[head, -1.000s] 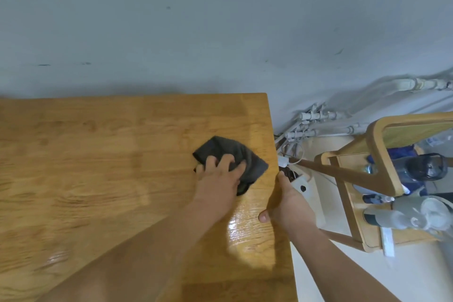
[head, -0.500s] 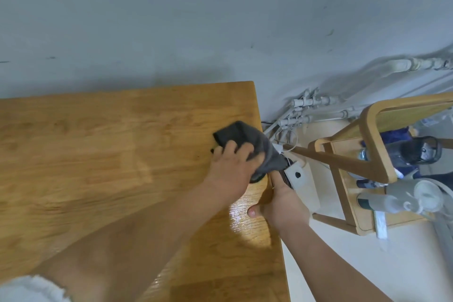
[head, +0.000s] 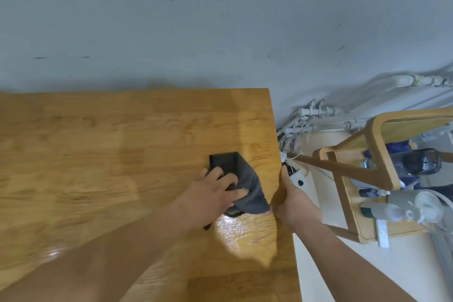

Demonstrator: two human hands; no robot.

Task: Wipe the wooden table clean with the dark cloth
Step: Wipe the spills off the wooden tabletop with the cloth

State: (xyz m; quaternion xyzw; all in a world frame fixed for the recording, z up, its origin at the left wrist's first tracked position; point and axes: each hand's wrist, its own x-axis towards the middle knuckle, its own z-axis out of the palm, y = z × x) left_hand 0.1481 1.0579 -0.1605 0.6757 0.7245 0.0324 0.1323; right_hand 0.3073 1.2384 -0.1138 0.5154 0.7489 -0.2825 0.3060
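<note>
The wooden table (head: 103, 154) fills the lower left of the head view, with its right edge running down the middle. The dark cloth (head: 247, 184) lies folded on the tabletop near that right edge. My left hand (head: 215, 193) presses flat on the cloth with fingers spread over it. My right hand (head: 291, 200) holds the table's right edge just beside the cloth, its thumb on top of the wood. A wet, shiny patch (head: 247, 230) shows on the table just below the cloth.
A grey wall (head: 220, 19) stands behind the table. To the right, on the pale floor, is a wooden cart (head: 377, 144) holding bottles and a dark container. White pipes (head: 316, 115) and cables run along the wall base beside the table's corner.
My left hand has drawn the cloth back from the table's right edge, a little left and toward me. My right hand stays on the table edge.
</note>
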